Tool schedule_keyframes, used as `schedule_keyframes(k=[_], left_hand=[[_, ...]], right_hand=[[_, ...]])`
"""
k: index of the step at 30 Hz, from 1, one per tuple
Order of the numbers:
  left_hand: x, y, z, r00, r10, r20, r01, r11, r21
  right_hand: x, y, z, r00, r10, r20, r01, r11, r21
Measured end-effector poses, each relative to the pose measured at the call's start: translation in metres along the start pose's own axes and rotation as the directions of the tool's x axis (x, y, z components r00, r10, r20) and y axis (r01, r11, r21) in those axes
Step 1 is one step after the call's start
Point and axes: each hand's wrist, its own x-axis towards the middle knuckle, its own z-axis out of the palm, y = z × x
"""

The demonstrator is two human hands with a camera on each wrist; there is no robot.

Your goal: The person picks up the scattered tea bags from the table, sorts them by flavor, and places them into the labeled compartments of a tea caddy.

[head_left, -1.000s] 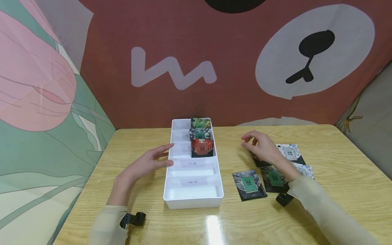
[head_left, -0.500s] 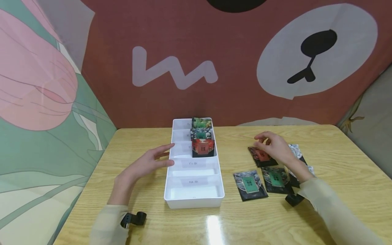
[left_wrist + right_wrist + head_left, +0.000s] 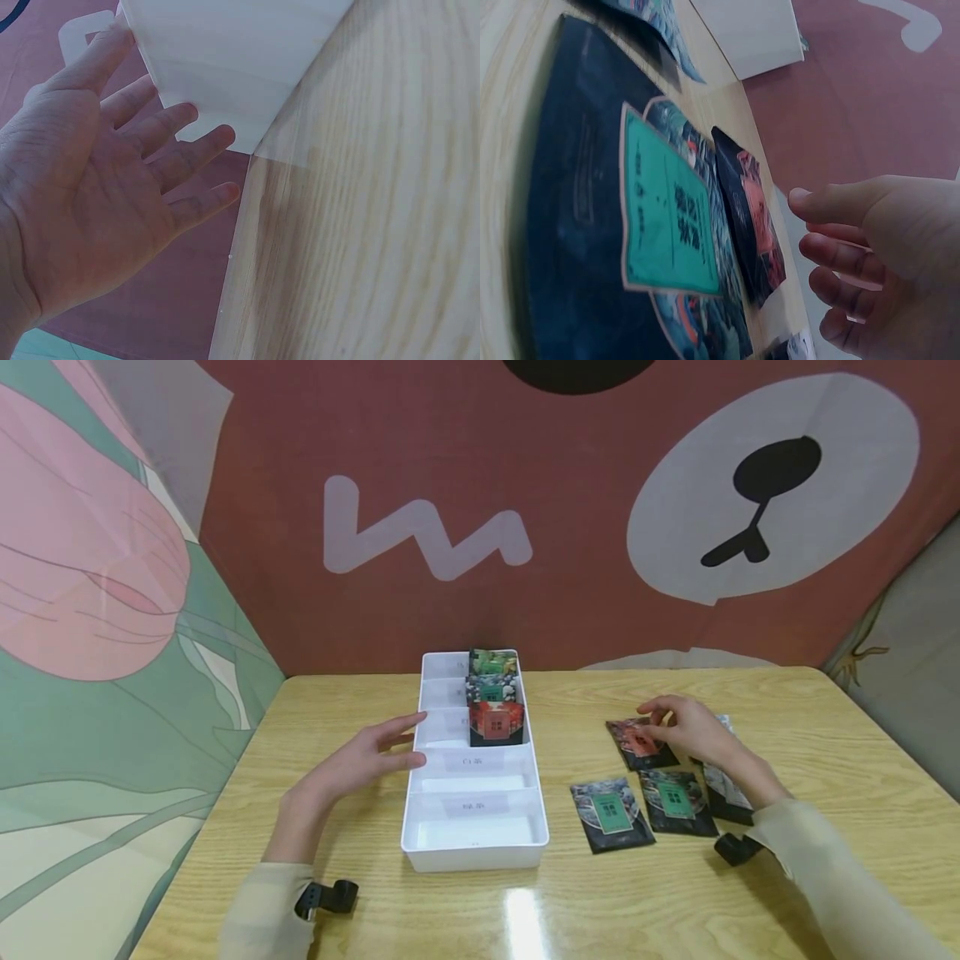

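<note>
With its fingers spread, my left hand point(image 3: 367, 756) rests against the left wall of a white divided box point(image 3: 476, 857); in the left wrist view the fingertips point(image 3: 225, 137) touch the box. My right hand point(image 3: 693, 731) hovers over a red-labelled tea sachet point(image 3: 626, 745), fingers loosely bent and holding nothing. The right wrist view shows the hand apart from that sachet point(image 3: 754, 210). Two green-labelled sachets point(image 3: 611, 810) point(image 3: 678, 802) lie nearer on the table. White-patterned sachets point(image 3: 727, 792) are partly hidden under the right forearm.
Inside the box, a green sachet point(image 3: 493, 662), a black-and-white one point(image 3: 491, 689) and a red one point(image 3: 497, 725) lean in the far three compartments. The near two compartments carry paper labels. A patterned cloth wall point(image 3: 450, 618) stands behind the wooden table point(image 3: 345, 693).
My right hand has moved rightward, farther from the box, uncovering more of the red-labelled sachet. My left hand stays against the box.
</note>
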Motion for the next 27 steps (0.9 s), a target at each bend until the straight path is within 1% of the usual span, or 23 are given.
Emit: schedule_keyframes(k=[3,9,16,19,24,27], left_hand=[[0.0000,0.0001,0.0002,1.000,-0.003,0.002,0.003,1.000,-0.002],[-0.0001,-0.0003,0.0005,1.000,-0.008,0.001,0.008,1.000,-0.005],[-0.0002,0.0000,0.0006,1.000,-0.001,-0.001,0.001,1.000,-0.014],[-0.0005,0.0004,0.0007,1.000,0.003,-0.004,-0.003,1.000,-0.016],[-0.0010,0.0009,0.0002,1.000,-0.011,-0.009,0.011,1.000,-0.002],[-0.0010,0.0012,-0.0005,1.000,0.000,-0.009,0.000,1.000,-0.005]], right_hand=[[-0.0006,0.0041,0.0002,1.000,0.014,0.026,-0.014,1.000,0.014],[0.0003,0.0081,-0.0003,0.995,0.050,0.082,-0.050,0.999,0.007],[0.0026,0.0105,-0.0026,0.982,0.081,0.172,-0.079,0.997,-0.018],[0.0031,0.0112,-0.0035,0.976,0.106,0.192,-0.104,0.994,-0.022],[0.0056,0.0106,-0.0048,0.970,0.134,0.202,-0.129,0.991,-0.035],[0.0079,0.0109,-0.0055,0.964,0.151,0.218,-0.145,0.988,-0.046]])
